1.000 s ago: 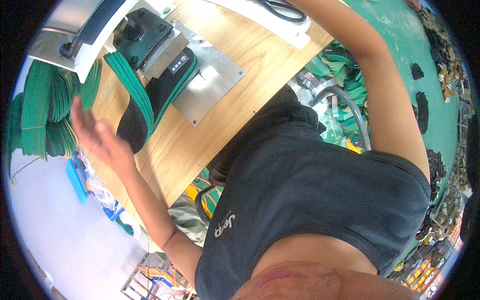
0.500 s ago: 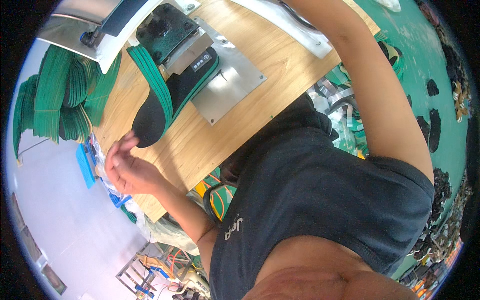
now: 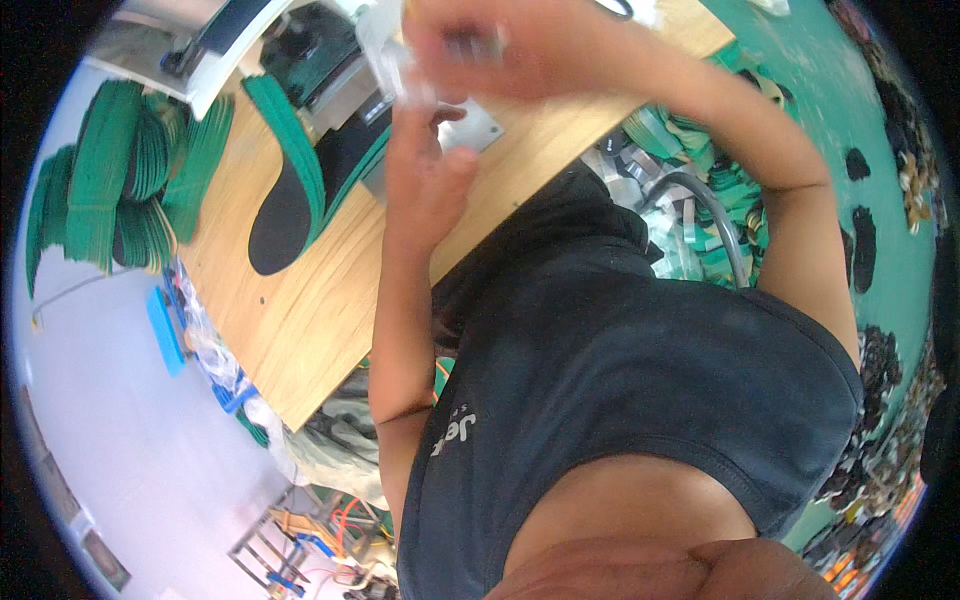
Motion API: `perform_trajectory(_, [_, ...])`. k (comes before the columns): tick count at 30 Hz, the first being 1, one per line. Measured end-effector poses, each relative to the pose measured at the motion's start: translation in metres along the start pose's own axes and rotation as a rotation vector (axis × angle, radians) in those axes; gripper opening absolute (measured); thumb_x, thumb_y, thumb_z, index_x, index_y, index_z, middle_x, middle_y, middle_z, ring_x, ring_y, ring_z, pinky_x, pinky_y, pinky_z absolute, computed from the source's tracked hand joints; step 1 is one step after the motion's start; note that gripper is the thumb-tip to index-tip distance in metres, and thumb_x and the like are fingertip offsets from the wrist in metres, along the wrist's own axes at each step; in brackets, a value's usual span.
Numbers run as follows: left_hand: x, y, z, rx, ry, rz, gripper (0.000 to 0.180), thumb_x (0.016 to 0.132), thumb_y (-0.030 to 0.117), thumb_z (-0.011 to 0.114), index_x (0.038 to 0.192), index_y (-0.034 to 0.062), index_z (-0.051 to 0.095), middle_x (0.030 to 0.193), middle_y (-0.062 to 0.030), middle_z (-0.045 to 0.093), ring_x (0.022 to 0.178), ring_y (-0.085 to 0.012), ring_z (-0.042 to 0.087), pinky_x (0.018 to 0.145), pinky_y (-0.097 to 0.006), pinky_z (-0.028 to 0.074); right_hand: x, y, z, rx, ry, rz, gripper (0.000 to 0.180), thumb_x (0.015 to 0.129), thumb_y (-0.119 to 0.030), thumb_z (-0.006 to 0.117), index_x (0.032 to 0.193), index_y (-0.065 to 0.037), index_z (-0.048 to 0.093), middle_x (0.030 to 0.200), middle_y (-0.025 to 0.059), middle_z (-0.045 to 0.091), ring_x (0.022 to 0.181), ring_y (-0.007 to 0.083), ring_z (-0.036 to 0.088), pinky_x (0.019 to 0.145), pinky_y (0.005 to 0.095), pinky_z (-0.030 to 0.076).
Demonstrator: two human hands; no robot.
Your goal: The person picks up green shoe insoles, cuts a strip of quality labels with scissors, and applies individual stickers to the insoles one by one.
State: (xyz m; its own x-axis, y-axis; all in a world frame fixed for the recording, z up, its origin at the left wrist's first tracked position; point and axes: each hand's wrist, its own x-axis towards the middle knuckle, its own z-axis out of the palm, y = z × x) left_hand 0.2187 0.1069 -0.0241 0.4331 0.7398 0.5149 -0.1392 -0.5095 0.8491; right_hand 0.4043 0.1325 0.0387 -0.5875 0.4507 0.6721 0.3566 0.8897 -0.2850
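Observation:
My left hand (image 3: 428, 180) is raised over the work table, its thumb apart and its fingertips smeared beside a whitish, see-through blur (image 3: 382, 45). Close above it, my right hand (image 3: 480, 50) is blurred by motion; its fingers cannot be made out clearly. The two hands are close together in front of the metal press block (image 3: 335, 95). Left of them, several stacked green insoles (image 3: 285, 135) curve up from the press. A black insole face (image 3: 280, 225) shows at their bent end. The metal plate (image 3: 485, 128) is partly hidden by my hands.
Bundles of green insoles (image 3: 100, 190) hang or stand at the far left. The wooden table (image 3: 290, 340) carries the press. Green and silvery scraps (image 3: 680, 150) lie below its right edge, by a grey curved tube (image 3: 715, 205). A blue tray (image 3: 165, 330) is at the left.
My left hand has moved right and up, away from the bent end of the insoles, to meet my right hand. My right hand has come down into view from beyond the upper edge.

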Motion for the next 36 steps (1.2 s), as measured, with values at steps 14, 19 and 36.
perform_trajectory(14, [0.0,0.025,0.002,-0.544,0.27,-0.21,0.04,0.103,0.027,0.039,0.106,-0.0056,0.061,0.066,-0.0093,0.059,0.058,-0.0156,0.053,0.054,-0.03,0.043,-0.111,0.035,-0.033,-0.24,0.21,0.521,0.019,0.08,-0.02,0.064,0.082,-0.001,0.061,0.073,0.018,0.062,0.067,0.0318,0.061,0.063,0.0405,0.05])
perform_trajectory(19, [-0.005,0.02,0.028,-0.345,0.273,-0.574,0.044,0.103,0.032,0.04,0.103,-0.0056,0.064,0.071,-0.0087,0.062,0.062,-0.0159,0.058,0.058,-0.029,0.047,-0.103,0.116,-0.056,-0.551,-0.281,0.973,0.034,0.072,-0.026,0.067,0.081,0.007,0.066,0.083,0.0287,0.066,0.076,0.0397,0.066,0.067,0.0475,0.051])
perform_trajectory(36, [-0.024,0.002,0.006,-0.388,0.479,-0.421,0.018,0.094,0.011,0.057,0.102,-0.0038,0.064,0.09,-0.0137,0.069,0.072,-0.0187,0.066,0.065,-0.031,0.056,-0.105,0.013,-0.053,0.804,0.68,0.687,0.049,0.087,-0.019,0.069,0.126,0.002,0.048,0.098,0.0183,0.064,0.076,0.0228,0.065,0.059,0.0292,0.054])
